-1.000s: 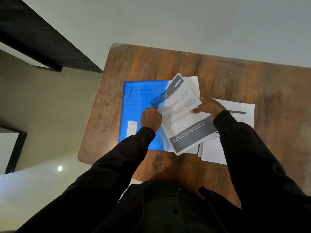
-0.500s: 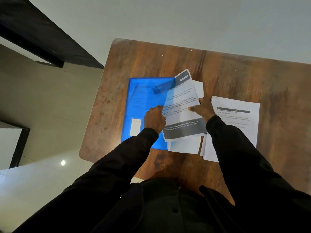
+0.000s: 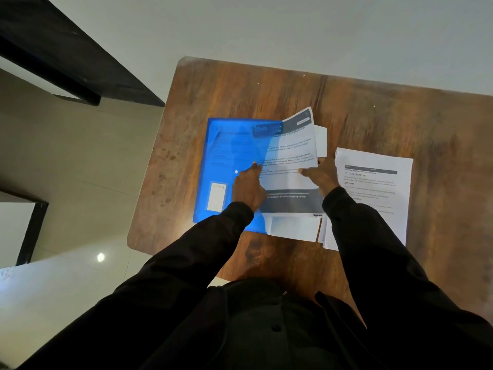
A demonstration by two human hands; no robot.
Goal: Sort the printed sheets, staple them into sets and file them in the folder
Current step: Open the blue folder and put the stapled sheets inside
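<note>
Head view: nearest, the right hand [image 3: 321,177] pinches the set [image 3: 290,182] at its right edge, thumb on top. The left hand [image 3: 246,186] lies at the open edge of the folder [image 3: 226,145] cover; whether it pinches that cover I cannot tell. The set lies on the table [image 3: 240,89], long axis running away from the person, its far left corner under the translucent blue cover. The folder lies left of the grip, so the set likely needs to slide leftward. A loose stack [image 3: 373,188] sits just right of the right hand.
</note>
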